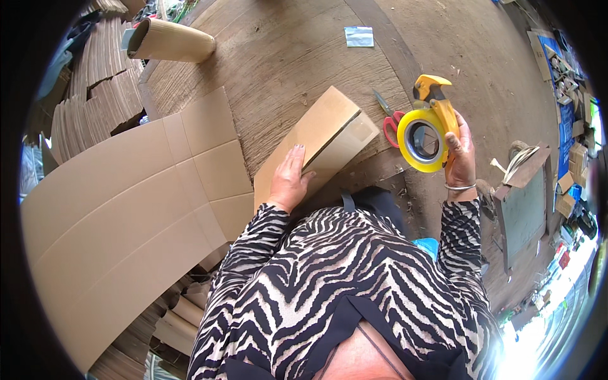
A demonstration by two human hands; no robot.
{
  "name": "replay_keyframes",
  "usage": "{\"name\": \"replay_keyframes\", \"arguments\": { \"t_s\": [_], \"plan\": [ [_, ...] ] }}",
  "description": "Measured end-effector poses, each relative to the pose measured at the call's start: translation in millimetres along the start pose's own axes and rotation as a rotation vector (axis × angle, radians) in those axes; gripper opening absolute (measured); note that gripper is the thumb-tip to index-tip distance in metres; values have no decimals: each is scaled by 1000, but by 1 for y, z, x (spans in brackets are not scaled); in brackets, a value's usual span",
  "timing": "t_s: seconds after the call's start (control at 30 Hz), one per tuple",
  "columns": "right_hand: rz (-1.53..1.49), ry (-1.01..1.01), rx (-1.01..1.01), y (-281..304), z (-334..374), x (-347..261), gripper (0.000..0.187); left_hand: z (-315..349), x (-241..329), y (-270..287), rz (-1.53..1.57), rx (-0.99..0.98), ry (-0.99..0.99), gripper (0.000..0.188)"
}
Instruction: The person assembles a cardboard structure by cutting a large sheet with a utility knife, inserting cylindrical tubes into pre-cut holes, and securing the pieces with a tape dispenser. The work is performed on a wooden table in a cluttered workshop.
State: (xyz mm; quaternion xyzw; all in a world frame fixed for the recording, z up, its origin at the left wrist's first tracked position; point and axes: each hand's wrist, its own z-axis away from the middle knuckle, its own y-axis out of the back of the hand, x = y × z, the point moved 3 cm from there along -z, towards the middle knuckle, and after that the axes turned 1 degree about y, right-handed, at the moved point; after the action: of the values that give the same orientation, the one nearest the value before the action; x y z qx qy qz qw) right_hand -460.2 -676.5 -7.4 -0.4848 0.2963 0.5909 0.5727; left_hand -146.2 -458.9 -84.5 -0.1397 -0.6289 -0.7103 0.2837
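My left hand (291,179) lies flat on top of a long brown cardboard box (318,130), fingers stretched out and pressing on a flap. A narrow dark gap runs along the box between its top flap and side. Raised to the right of the box, my right hand (463,147) grips a yellow tape dispenser (448,113) by its handle. A large roll of yellow tape (410,123) is mounted on it. Between the box and the tape, scissors (392,120) with red handles lie on the wooden table (272,57), partly behind the roll.
A big creased cardboard sheet (126,190) spreads over the left side. Stacks of flat cardboard (101,95) stand beyond it. A cardboard tube (177,42) is at the far left of the table, a small pale packet (359,37) at the back. A stool-like stand (522,202) with cord is at right.
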Motion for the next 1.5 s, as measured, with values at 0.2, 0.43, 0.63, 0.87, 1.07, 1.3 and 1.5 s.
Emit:
{"name": "replay_keyframes", "arguments": {
  "t_s": [0.2,0.43,0.63,0.87,1.07,1.3,1.5],
  "plan": [
    [228,26,-104,3,41,-4,82,48,-18,15,-1,-132,14,70],
    [332,117,-415,-33,85,1,80,-27,80,53,1134,-341,503,36],
    [820,333,-546,-39,84,5,79,-45,100,16,1505,-472,734,23],
    [1023,462,-543,-44,53,11,83,-75,89,5,1217,-184,608,17],
    [903,553,-570,-17,12,17,85,-96,101,15,1329,-184,753,18],
    [923,544,-634,-22,-21,17,81,-123,82,9,1089,-25,583,5],
    [798,312,-668,-11,-66,55,67,-135,3,20,697,185,832,8]
  ]
}}
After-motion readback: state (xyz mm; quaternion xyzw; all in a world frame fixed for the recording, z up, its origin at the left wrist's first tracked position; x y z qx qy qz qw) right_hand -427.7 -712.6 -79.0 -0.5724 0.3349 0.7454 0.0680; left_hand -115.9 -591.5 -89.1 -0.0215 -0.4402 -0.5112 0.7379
